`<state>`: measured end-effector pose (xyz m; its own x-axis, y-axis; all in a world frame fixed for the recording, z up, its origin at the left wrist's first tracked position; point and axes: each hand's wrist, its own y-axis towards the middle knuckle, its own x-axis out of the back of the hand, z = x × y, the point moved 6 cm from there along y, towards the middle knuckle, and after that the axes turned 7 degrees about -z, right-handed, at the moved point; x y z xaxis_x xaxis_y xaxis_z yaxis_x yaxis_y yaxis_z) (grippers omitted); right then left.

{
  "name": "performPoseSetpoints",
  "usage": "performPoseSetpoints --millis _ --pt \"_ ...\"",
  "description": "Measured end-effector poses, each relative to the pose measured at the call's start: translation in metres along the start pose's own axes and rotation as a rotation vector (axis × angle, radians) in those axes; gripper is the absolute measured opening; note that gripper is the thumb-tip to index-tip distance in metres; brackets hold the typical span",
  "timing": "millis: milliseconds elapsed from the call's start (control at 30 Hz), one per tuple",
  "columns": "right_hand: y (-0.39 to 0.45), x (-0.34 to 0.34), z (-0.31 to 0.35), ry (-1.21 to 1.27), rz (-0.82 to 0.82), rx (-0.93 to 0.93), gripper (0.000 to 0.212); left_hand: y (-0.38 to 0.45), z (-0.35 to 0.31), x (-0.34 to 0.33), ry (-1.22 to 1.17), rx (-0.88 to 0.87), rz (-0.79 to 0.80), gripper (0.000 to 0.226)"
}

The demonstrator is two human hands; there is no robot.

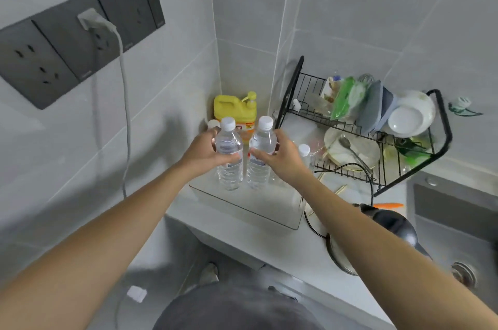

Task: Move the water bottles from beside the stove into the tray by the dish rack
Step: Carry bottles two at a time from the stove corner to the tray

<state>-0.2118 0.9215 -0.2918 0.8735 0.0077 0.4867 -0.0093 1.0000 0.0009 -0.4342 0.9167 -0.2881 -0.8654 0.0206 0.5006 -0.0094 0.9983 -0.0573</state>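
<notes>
Two clear plastic water bottles with white caps, one (229, 153) in the left hand (204, 152), one (260, 153) in the right hand (283, 157), fingers closed around each. Both stand upright side by side over the clear rectangular tray (250, 208) beside the black wire dish rack (377, 141); contact with its floor unclear.

Two clear plastic water bottles with white screw caps, both upright, side by side, near each other but not touching. Left-hand clear bottle (229, 153): cap on, pale label band around the middle, ribbed lower body, looks full. Right-hand clear bottle (260, 153): same make, cap on, label with a small red mark at its edge. Both stand over the far end of the shallow clear rectangular tray (272, 218) on the grey counter, just left of the black wire dish rack; whether their bases touch the tray floor is hard to judge. A third white-capped clear bottle (305, 154) stands upright further right, partly hidden.
</notes>
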Motion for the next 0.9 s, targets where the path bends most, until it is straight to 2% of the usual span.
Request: performPoseSetpoints --millis 67,200,400,467,600,900 --pt "0.009 -0.006 -0.003 -0.030 -0.011 -0.016 0.060 0.020 0.005 -0.004 0.031 -0.017 0.048 0.051" --pt "0.022 -0.020 -0.012 -0.108 -0.025 -0.043 0.063 0.051 0.019 -0.016 0.101 -0.053 0.105 0.064" --pt "0.028 -0.041 -0.022 -0.263 -0.046 -0.092 0.071 0.071 0.040 -0.030 0.180 -0.047 0.123 0.045" --pt "0.031 -0.048 -0.028 -0.309 -0.058 -0.143 0.065 0.080 0.051 -0.037 0.195 -0.023 0.128 0.050" --pt "0.033 -0.055 -0.028 -0.390 -0.056 -0.145 0.052 0.084 0.055 -0.048 0.194 -0.031 0.135 0.042" --pt "0.044 -0.059 -0.021 -0.472 -0.102 -0.120 0.050 0.088 0.064 -0.058 0.111 -0.056 0.187 0.047"
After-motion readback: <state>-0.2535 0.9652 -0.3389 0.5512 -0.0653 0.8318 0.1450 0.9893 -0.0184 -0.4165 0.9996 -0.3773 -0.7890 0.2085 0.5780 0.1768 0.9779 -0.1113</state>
